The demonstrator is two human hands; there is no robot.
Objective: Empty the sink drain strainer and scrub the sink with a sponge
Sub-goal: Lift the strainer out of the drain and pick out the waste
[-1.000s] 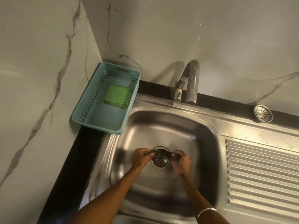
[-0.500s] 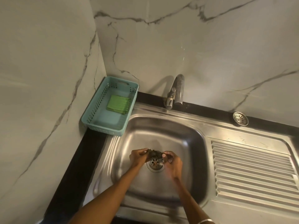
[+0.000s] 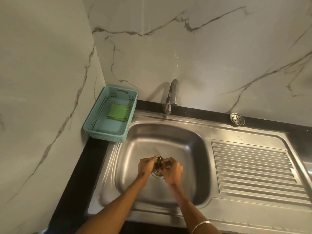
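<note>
Both my hands meet over the drain (image 3: 158,175) in the middle of the steel sink basin (image 3: 190,149). My left hand (image 3: 146,167) and my right hand (image 3: 172,169) pinch a small dark clump of debris (image 3: 159,162) between their fingertips, lifted just above the drain opening. A round metal strainer (image 3: 237,119) lies on the black counter strip behind the sink, at the right. A green sponge (image 3: 118,112) lies in a teal plastic basket (image 3: 94,125) left of the basin.
A chrome tap (image 3: 171,95) stands behind the basin. A ribbed steel draining board (image 3: 253,166) fills the right side. Marble-look walls close the corner at the left and back. A black counter edge (image 3: 81,174) runs along the left.
My hands have come closer together and lifted the dark clump up from the drain. The camera has tilted up, so more wall shows.
</note>
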